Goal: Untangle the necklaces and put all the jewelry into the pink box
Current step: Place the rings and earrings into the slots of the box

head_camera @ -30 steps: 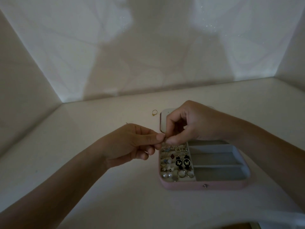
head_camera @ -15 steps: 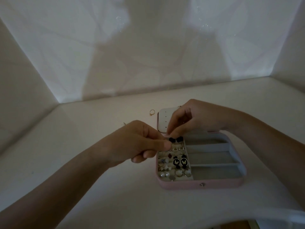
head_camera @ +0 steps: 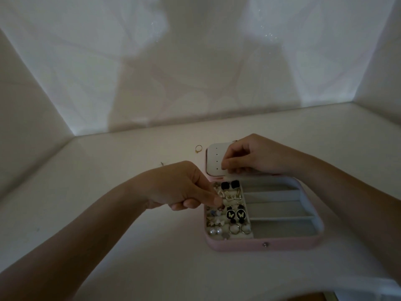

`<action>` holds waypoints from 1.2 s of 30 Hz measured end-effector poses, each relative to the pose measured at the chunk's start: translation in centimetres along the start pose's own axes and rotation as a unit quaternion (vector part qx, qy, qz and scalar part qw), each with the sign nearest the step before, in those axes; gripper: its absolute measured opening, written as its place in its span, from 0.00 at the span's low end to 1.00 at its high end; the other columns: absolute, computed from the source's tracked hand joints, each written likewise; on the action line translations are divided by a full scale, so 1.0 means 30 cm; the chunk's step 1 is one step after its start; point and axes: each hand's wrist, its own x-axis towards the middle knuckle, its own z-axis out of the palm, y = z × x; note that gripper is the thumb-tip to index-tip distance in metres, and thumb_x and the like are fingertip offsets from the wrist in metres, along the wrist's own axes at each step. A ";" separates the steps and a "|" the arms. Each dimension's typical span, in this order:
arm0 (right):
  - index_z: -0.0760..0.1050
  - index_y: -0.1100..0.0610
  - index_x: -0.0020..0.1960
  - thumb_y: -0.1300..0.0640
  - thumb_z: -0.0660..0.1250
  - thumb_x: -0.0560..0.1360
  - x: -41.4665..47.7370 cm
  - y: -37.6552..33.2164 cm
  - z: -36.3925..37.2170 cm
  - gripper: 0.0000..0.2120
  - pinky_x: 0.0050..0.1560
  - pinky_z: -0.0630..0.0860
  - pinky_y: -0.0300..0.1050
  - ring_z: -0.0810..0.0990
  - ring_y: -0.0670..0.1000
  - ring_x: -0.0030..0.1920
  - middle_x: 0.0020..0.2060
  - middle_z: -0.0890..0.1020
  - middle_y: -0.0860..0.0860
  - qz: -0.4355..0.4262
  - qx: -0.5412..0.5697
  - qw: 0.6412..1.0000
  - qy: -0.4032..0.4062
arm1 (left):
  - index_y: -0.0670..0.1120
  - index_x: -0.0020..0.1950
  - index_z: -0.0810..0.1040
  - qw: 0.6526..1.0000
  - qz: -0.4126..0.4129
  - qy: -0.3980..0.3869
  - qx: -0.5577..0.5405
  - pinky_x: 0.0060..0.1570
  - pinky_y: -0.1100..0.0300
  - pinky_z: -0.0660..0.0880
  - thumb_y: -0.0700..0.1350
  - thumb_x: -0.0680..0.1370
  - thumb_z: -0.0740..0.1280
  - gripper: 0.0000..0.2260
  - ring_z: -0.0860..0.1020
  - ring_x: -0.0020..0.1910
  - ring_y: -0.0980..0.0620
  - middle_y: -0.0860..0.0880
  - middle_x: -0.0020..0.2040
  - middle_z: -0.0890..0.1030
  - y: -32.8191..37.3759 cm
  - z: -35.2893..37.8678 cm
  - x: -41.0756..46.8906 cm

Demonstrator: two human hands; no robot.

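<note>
Open pink box (head_camera: 260, 246) lies lower right of centre. Left hand (head_camera: 182, 187) pinches, fingers curled, over its earring section (head_camera: 237, 235). Right hand (head_camera: 247, 157) pinches at the lid panel (head_camera: 213, 157). Whether either pinch holds anything cannot be determined.

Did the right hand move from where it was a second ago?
Yes. The right hand pulled away from the left hand, going from the earring side of the pink box back to the white lid panel.

The pink box (head_camera: 238, 246) looked matt, its compartments (head_camera: 280, 232) perhaps velvety; the gold ring (head_camera: 198, 148) gleamed metallic; the pearl earrings (head_camera: 215, 231) shone glossy.
</note>
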 end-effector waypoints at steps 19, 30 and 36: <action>0.81 0.55 0.43 0.55 0.70 0.74 0.015 0.015 0.002 0.04 0.36 0.72 0.31 0.78 0.39 0.34 0.34 0.82 0.46 0.000 0.000 1.000 -0.005 | 0.38 0.48 0.83 0.999 -0.004 0.042 0.008 0.20 0.69 0.61 0.45 0.73 0.71 0.11 0.63 0.18 0.59 0.52 0.20 0.69 -0.007 -0.034 0.071; 0.81 0.54 0.43 0.54 0.70 0.74 0.017 0.015 0.002 0.04 0.36 0.72 0.31 0.78 0.39 0.34 0.34 0.83 0.46 -0.003 -0.011 1.000 -0.006 | 0.39 0.45 0.84 0.996 0.031 0.040 0.076 0.23 0.71 0.64 0.46 0.74 0.71 0.10 0.65 0.18 0.57 0.50 0.22 0.72 0.000 -0.004 0.075; 0.81 0.54 0.43 0.54 0.70 0.74 0.012 0.012 0.002 0.04 0.35 0.71 0.30 0.77 0.38 0.33 0.33 0.82 0.44 -0.003 -0.015 1.000 -0.007 | 0.43 0.42 0.85 0.988 0.077 0.081 0.106 0.22 0.69 0.65 0.45 0.73 0.72 0.06 0.66 0.17 0.56 0.51 0.22 0.74 -0.009 0.024 0.074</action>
